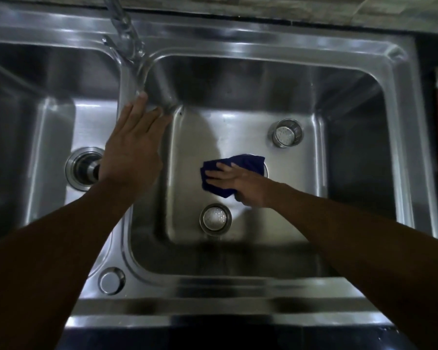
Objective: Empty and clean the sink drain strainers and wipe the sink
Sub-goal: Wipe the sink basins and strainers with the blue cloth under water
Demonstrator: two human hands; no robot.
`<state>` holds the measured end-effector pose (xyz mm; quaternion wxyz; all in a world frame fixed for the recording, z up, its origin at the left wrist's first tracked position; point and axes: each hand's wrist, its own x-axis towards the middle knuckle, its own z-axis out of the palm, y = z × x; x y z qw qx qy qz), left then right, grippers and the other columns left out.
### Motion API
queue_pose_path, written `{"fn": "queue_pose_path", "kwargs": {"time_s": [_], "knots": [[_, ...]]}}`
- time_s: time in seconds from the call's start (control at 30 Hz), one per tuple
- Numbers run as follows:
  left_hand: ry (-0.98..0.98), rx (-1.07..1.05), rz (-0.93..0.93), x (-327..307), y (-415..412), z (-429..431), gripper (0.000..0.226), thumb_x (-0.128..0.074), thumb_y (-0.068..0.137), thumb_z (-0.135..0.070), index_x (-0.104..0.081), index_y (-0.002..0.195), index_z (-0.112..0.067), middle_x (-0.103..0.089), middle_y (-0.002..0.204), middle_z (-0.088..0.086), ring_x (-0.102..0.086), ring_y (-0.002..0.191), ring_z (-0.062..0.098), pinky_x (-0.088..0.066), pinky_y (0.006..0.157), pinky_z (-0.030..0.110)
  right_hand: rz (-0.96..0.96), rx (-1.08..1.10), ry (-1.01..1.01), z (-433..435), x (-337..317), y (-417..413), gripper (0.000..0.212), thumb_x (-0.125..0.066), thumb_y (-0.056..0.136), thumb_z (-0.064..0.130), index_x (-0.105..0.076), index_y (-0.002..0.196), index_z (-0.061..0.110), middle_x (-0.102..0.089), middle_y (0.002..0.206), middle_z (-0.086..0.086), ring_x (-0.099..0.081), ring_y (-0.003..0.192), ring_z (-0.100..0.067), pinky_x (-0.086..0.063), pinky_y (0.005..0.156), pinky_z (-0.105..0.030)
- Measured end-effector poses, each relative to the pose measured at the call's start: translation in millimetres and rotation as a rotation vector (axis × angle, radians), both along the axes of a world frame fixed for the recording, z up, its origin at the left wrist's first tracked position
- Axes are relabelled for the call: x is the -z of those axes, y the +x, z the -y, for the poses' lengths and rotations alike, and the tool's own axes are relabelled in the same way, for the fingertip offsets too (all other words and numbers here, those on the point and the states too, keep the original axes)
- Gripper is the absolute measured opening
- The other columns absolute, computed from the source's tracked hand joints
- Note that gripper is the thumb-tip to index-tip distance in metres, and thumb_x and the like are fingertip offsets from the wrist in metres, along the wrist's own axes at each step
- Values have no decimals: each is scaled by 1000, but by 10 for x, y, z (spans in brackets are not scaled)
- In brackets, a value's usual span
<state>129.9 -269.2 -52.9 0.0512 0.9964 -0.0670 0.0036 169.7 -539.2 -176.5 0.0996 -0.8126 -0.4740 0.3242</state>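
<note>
Right hand (234,181) pressed flat on dark blue cloth (249,162), between far perforated steel strainer (286,133) and near strainer (215,218); left hand (132,150) flat, empty, on sink divider (124,84).

Single head-worn wide-angle view, looking steeply down, close over double sink (276,286), both forearms entering from below

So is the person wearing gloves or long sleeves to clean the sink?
No gloves: the left hand and the right hand are both bare, with no rings, watch or bracelet to see. No sleeves show either, right down to the picture's edge.
</note>
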Motion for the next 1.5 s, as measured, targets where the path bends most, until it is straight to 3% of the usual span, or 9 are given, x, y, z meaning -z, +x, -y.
{"fn": "queue_pose_path", "kwargs": {"time_s": [0.17,0.3,0.4,0.53,0.7,0.87,1.1,1.3,1.5], "knots": [[304,208,-65,-21,-50,198,63,-44,87,-19,-39,148,-5,-29,158,23,-16,151,40,-9,124,53,-122,112,44,126,13,-73,92,-59,78,-17,-32,155,25,-18,166,6,-2,156,-24,-4,124,-44],[74,219,-406,176,-390,739,64,-45,80,-59,-50,128,-18,-56,130,6,-49,118,25,-37,106,41,-166,212,120,101,0,-82,80,-62,79,-18,-42,150,13,-29,163,-4,-10,155,-29,-7,126,-45],[48,168,-570,466,-609,1006,87,-58,68,-80,-46,128,-19,-53,125,2,-52,109,22,-41,97,39,-86,151,81,103,-7,-62,75,-66,86,-9,-39,151,16,-27,163,-1,-12,155,-25,-13,126,-43],[65,66,-633,727,-703,1145,94,-74,65,-72,-41,132,-15,-49,132,7,-52,113,25,-45,93,39,-2,52,19,124,-20,-64,82,-61,87,-9,-32,156,23,-12,168,0,-6,156,-23,-19,125,-41],[-70,-26,-727,845,-757,1200,85,-83,69,-47,-40,134,-15,-47,132,8,-54,113,25,-48,87,37,227,21,-41,165,-23,-117,90,-67,83,10,-25,156,39,-4,169,6,5,156,-30,-13,123,-56],[-54,-6,-612,570,-624,914,83,-80,69,-55,-41,132,-19,-51,124,5,-55,106,21,-47,83,34,98,85,-32,125,-32,-257,94,-60,86,-9,-19,158,34,4,168,6,8,155,-33,-25,120,-49],[341,178,-256,-174,-174,234,71,-61,61,-76,-62,106,-20,-71,96,3,-64,87,24,-43,93,39,80,-157,-129,285,-23,-537,78,-50,96,-1,-18,158,36,4,168,4,7,156,-29,1,126,-49],[176,191,-236,-165,-129,97,79,-56,67,-78,-61,117,-18,-73,101,4,-65,95,26,-31,107,37,-70,-358,-147,734,-86,-535,74,-54,93,5,-28,157,31,6,166,4,12,154,-29,5,125,-52],[-16,77,-131,-72,-110,72,89,-72,70,-64,-54,135,-6,-71,112,15,-63,101,34,-36,103,37,-27,-368,24,82,8,-660,76,-62,95,16,-23,158,31,4,169,0,14,154,-29,3,122,-53]]}}
